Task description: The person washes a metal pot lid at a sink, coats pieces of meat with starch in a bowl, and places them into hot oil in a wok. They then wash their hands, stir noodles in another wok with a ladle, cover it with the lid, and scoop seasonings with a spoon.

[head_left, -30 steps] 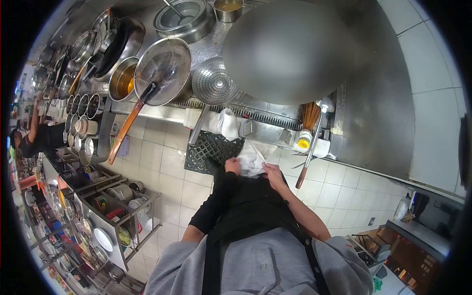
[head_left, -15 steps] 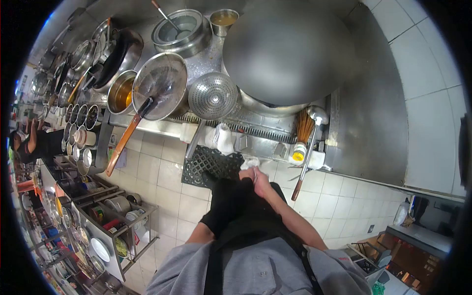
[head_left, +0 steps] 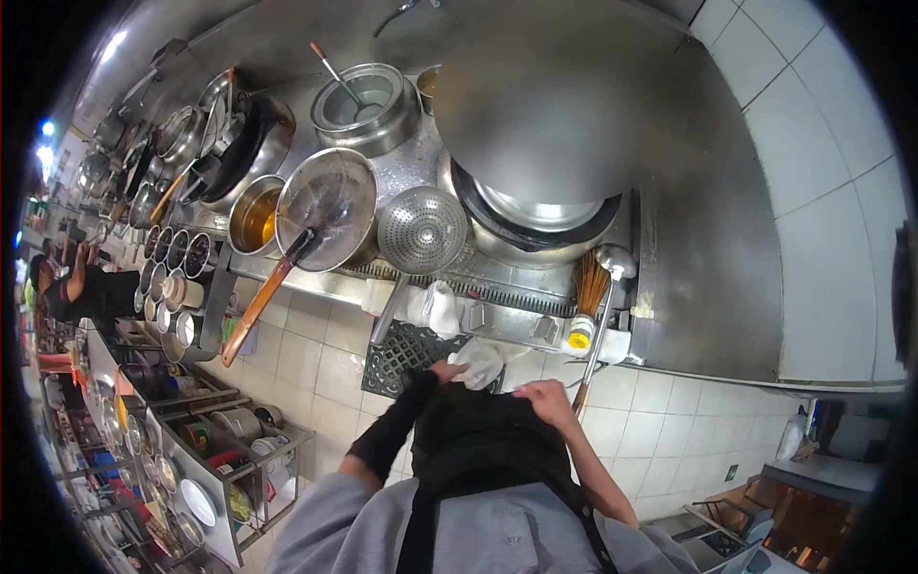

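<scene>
My left hand (head_left: 446, 371), with a black sleeve over the forearm, grips a white cloth (head_left: 480, 364) in front of the black apron (head_left: 478, 426). My right hand (head_left: 549, 402) is at the right edge of the apron, apart from the cloth. Its fingers are curled, and whatever may be in them is hidden. Just beyond it, a ladle (head_left: 616, 263) lies with its handle hanging over the counter edge, beside a bamboo wok brush (head_left: 590, 285).
Along the range stand a big wok (head_left: 535, 234), partly hidden by a large blurred round shape (head_left: 545, 105), a perforated skimmer (head_left: 422, 230), a mesh strainer (head_left: 330, 196) and an oil pot (head_left: 256, 218). A black mat (head_left: 406, 356) lies on the tiles. Another person (head_left: 86, 287) stands far left.
My hands have come apart: the left moved left with the cloth, the right moved right and nearer my body. The view tilted up, and more of the wok shows under the blurred round shape.
</scene>
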The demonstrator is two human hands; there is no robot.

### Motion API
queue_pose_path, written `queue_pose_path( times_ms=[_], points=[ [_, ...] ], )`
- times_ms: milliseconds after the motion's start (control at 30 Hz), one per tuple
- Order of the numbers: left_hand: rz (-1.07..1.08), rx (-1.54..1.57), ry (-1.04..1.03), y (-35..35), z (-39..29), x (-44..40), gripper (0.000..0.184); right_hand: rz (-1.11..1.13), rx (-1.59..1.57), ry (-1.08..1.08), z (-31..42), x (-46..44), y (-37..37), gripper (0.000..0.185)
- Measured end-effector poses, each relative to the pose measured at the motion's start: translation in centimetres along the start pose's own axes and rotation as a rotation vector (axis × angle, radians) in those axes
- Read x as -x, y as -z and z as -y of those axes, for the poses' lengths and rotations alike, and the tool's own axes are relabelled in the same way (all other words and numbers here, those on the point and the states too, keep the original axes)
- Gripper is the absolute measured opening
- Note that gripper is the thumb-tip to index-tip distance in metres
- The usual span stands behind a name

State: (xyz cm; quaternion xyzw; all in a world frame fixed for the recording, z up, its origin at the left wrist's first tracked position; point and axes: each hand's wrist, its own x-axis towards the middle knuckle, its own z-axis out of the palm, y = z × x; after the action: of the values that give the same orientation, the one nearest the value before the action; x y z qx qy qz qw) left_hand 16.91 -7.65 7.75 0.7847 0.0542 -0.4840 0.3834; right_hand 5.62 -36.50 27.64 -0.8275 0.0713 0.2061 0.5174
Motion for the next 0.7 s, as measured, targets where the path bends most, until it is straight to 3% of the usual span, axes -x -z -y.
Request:
queue_pose_path(
  times_ms=[33, 67, 167, 200, 300, 400, 467, 533, 600, 633, 667, 700],
  points=[
    [0.063, -0.233, 0.034, 2.3, 3.4, -1.4, 0.073, -0.062, 0.085, 0.026, 1.1, 1.1, 1.5, 0.038],
    [-0.032, 0.057, 0.177, 5.0, 2.0, 4.3, 0.064, -0.123, 0.169, 0.053, 1.6, 1.7, 2.5, 0.034],
    [-0.284, -0.004, 0.108, 9.9, 10.6, 5.1, 0.037, -0.084, -0.056, -0.207, -1.5, 0.6, 1.1, 0.030],
    [-0.318, -0.100, 0.090, 11.2, 11.1, 7.6, 0.030, -0.039, -0.185, -0.200, -0.5, 0.2, 0.6, 0.029],
    [-0.377, -0.457, -0.264, 12.2, 12.4, 11.4, 0.027, 0.155, -0.551, -0.187, 4.9, -3.9, -2.7, 0.029],
    [-0.257, 0.088, -0.006, 13.4, 0.0, 20.9, 0.025, 0.396, -0.796, -0.257, 9.8, -9.1, -8.4, 0.045],
    [-0.234, 0.380, -0.288, 14.6, -6.3, 26.7, 0.041, 0.436, -0.905, -0.385, 12.5, -12.6, -13.2, 0.052],
    [-0.273, 0.617, -0.576, 16.5, -13.5, 33.6, 0.037, 0.513, -1.088, -0.418, 13.0, -16.4, -16.6, 0.057],
    [-0.491, 0.453, -0.877, 19.4, -19.7, 42.8, 0.032, 0.627, -1.355, -0.361, 12.7, -20.2, -20.1, 0.059],
    [-0.582, 0.377, -1.044, 20.9, -21.2, 46.9, 0.032, 0.495, -1.327, -0.438, 13.6, -21.3, -21.6, 0.044],
    [-0.669, 0.294, -1.207, 22.0, -22.2, 50.5, 0.033, 0.434, -1.266, -0.491, 14.1, -21.4, -22.5, 0.041],
    [-0.545, 0.451, -1.410, 22.6, -22.8, 53.0, 0.033, 0.367, -1.206, -0.538, 14.4, -21.4, -22.9, 0.039]
  ],
)
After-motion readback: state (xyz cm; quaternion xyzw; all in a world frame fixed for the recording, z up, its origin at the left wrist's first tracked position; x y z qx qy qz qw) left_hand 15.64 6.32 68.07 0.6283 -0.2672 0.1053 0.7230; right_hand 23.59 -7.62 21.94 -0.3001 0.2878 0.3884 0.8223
